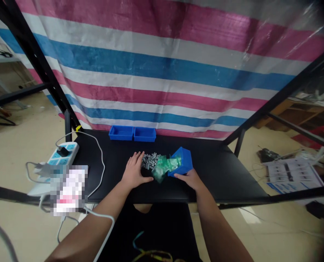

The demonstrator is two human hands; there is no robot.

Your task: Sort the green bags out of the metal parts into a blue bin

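- Grasping the blue bin (188,160) in the right hand (192,179), with fingers along its near side and thumb placement too unclear to tell.
- Holding nothing in the left hand (133,174): spread open, palm down, with fingers aimed at the far side of the worktop (213,160) and thumb angled right, towards the green packets (163,167).
- Tilted over on the worktop, mouth facing left towards the left hand, base facing right; long axis seemingly running from near to far, hard to tell exactly at this angle.
- Lying just ahead and slightly left of the right hand, clearly nearer to it than to the left.
- Spilling out leftwards from the bin's mouth: green packets, partly inside, partly between both hands, stretched mostly crosswise from the bin towards the left thumb.
- Strewn just right of the left fingers, left of the packets: small metal parts (151,160), pointing in mixed directions, with no one common axis. Cannot tell if touched by the fingertips.
- Set side by side near the far edge, upright and well ahead of the left hand: two more bins (121,133), long sides running left to right.
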